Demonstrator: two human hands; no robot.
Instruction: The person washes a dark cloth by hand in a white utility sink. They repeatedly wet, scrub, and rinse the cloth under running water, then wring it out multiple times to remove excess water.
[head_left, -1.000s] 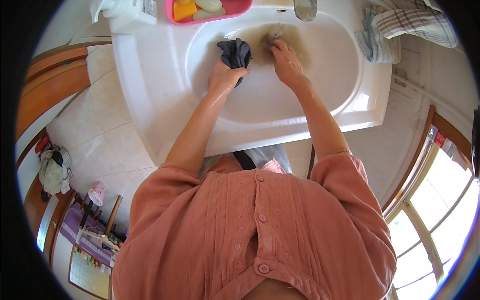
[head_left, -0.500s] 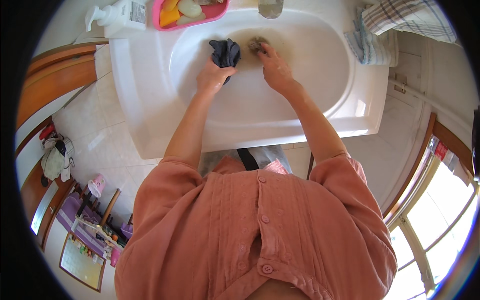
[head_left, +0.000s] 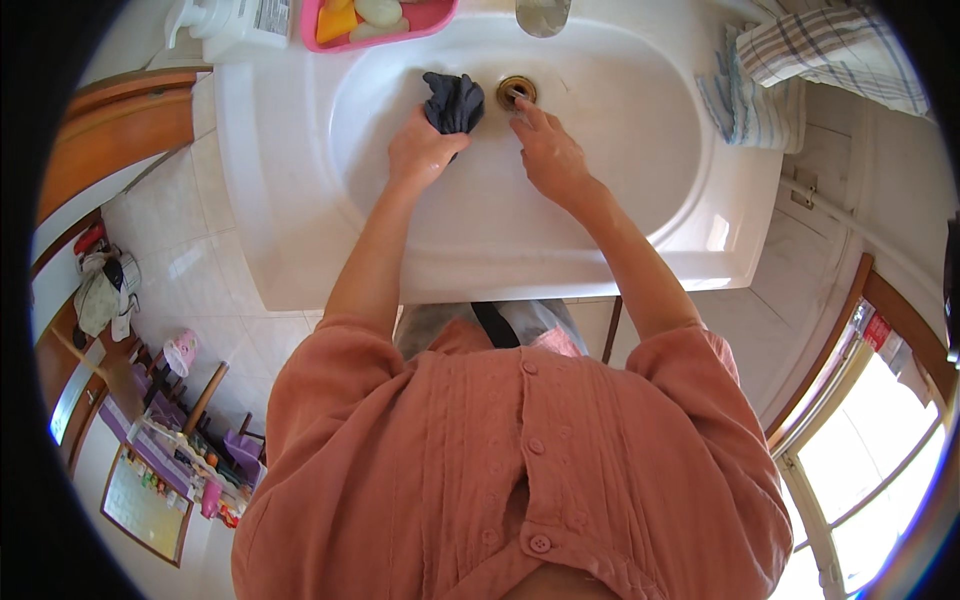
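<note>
Hands: two are seen, the left hand (head_left: 421,153) and the right hand (head_left: 552,158), both reached over the basin (head_left: 560,215).
Cloth: one dark grey cloth (head_left: 454,104) is counted, bunched up and held over the left part of the basin, left of the drain (head_left: 503,94).
Drain: one is counted, round, with a brownish ring; a small shiny piece is seen within it, too small to be made out.
Tray: one pink tray (head_left: 402,36) is set at the far left rim; at least one yellow piece (head_left: 337,22) and two pale rounded pieces (head_left: 379,20) are held in it.
Bottle and tap: one white pump bottle (head_left: 236,30) is stood left of the tray, and one tap (head_left: 543,16) is partly seen at the far edge.
Towels: two are counted at the right, one striped towel (head_left: 755,110) and one checked towel (head_left: 838,52).
Cloth's direction: its long axis is run away from the body, the far end tipped slightly left, a short tail hung down by the thumb.
Left grip: the cloth is grasped, with the thumb laid across its near end.
Right grip: the fingers are pointed away and slightly left, brought to the near edge of the drain; whether anything is pinched cannot be told.
Water: half a second ago the drain was covered by murky brown water; that pool is now gone and the ring is laid bare.
Cloth since then: it is still kept in the left hand.
</note>
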